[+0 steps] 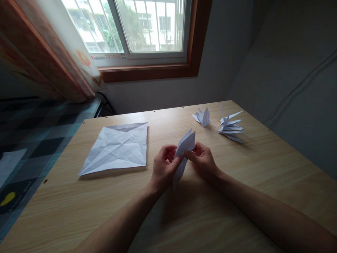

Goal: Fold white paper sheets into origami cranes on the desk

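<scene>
White folded paper (187, 143) pinched by left hand (164, 167) and right hand (204, 160) over tabletop (105, 193), thumbs on near face; best keep edges aligned and press each crease lightly

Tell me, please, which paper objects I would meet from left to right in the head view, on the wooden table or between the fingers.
Creased square sheet → held origami piece → small origami piece → pointed origami cluster.
</scene>
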Available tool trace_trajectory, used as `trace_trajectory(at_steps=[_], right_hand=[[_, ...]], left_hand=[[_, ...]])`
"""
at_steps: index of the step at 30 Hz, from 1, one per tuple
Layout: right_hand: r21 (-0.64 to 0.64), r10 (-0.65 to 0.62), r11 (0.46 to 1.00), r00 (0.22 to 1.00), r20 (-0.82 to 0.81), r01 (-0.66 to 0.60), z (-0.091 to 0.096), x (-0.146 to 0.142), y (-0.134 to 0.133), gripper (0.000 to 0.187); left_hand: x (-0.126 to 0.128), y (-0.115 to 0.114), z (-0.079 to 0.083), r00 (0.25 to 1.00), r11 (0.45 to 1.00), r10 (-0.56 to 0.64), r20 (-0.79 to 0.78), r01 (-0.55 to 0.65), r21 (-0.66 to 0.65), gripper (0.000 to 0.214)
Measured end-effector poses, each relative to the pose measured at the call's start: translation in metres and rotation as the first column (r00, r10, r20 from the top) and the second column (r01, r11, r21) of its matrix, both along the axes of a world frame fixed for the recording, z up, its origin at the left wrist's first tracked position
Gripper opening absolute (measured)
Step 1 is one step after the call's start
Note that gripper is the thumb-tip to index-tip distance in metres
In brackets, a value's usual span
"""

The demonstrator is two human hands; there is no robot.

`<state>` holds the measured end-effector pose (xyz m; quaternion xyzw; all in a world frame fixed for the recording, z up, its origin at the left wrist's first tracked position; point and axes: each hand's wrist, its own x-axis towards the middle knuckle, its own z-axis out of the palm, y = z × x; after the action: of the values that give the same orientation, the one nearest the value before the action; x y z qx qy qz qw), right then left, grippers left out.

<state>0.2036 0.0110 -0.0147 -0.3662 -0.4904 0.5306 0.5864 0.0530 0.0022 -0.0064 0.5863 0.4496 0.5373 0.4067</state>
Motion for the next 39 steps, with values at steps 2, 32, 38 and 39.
trace_trajectory(at_steps=[2, 32, 38, 39], right_hand=[[-0.006, 0.000, 1.000, 1.000, -0.004, 0.000, 0.002, 0.000, 0.000, 0.033], [0.189, -0.255, 0.953, 0.963, 0.088, 0.235, 0.005, -0.005, -0.018, 0.029], [0.026, -0.148, 0.989, 0.987, 0.054, 0.147, 0.011, -0.003, -0.012, 0.025], [0.001, -0.131, 0.991, 0.990, 0.046, 0.131, 0.010, -0.003, -0.010, 0.025]], left_hand=[[-0.002, 0.001, 0.000, 0.991, 0.993, 0.062, -0.123, -0.048, 0.111, 0.018], [0.001, -0.012, 0.001, 0.989, 0.997, -0.072, 0.132, 0.067, 0.040, 0.032], [0.001, -0.010, 0.004, 0.958, 0.984, -0.158, 0.241, 0.173, -0.042, 0.044], [0.001, -0.010, 0.004, 0.963, 0.985, -0.152, 0.222, 0.167, -0.050, 0.037]])
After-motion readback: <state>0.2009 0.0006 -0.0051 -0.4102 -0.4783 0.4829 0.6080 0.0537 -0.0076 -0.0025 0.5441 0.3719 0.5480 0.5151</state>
